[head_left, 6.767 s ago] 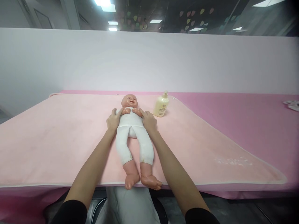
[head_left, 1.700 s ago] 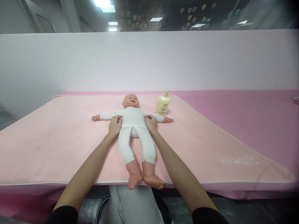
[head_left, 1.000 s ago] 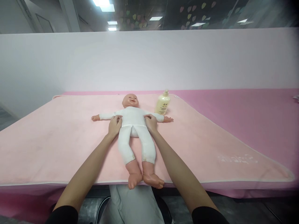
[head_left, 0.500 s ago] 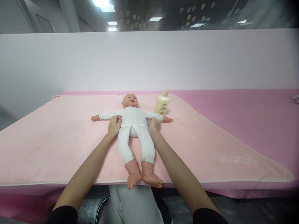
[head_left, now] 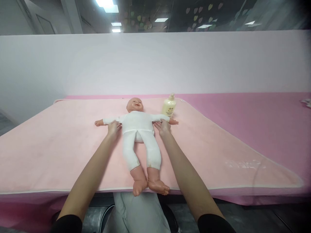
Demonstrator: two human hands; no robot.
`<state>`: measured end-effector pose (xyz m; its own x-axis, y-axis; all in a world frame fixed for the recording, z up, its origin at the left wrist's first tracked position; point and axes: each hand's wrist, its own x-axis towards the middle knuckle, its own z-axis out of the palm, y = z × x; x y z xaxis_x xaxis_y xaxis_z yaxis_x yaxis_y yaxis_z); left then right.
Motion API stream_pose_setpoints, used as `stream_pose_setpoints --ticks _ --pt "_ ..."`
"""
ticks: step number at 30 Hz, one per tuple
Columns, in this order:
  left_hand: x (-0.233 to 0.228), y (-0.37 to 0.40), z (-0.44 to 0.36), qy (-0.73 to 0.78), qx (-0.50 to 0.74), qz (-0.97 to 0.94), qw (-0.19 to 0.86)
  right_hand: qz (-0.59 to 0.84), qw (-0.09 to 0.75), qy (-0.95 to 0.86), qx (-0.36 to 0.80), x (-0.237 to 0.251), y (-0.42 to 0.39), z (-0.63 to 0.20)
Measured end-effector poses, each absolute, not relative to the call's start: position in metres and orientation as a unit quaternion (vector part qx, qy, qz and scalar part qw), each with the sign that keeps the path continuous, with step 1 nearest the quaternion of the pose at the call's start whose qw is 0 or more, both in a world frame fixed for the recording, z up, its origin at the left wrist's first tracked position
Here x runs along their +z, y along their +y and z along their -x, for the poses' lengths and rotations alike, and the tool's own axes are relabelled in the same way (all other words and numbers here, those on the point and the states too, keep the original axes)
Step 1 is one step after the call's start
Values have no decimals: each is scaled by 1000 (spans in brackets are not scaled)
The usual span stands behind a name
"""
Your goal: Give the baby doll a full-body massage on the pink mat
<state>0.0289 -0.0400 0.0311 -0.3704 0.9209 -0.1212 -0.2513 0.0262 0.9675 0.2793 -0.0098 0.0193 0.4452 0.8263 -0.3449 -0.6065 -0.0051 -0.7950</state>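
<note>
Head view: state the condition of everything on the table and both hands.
Baby doll: on its back, arms spread, mouth open.
Yellow pump bottle: standing.
Light-pink blanket: spread flat.
Pink table cover: hanging over near edge.
Small object, right edge: too unclear to tell.
Left hand: against doll's arm, grip unclear.
Right hand: against the other arm, grip unclear.

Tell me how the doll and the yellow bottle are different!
The doll lies on its back with its arms spread, while the yellow bottle stands up. The doll is much bigger than the bottle. The doll has a white body with a bare head, hands and feet; the bottle is pale yellow with dark print. Both are on the light pink blanket.
</note>
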Motion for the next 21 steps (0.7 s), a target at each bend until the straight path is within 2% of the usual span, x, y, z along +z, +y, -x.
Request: stream_pose_setpoints --ticks 3,5,11,21 --pt "47 -39 -15 499 601 -155 605 487 728 -141 462 17 -8 -279" --pt "52 -41 -11 490 580 -149 634 465 749 -131 454 16 -6 -278" --pt "43 -46 -24 476 618 -184 598 400 742 -65 534 22 -9 -286" --pt "33 -46 -35 461 665 -211 548 392 720 -70 568 17 -4 -293"
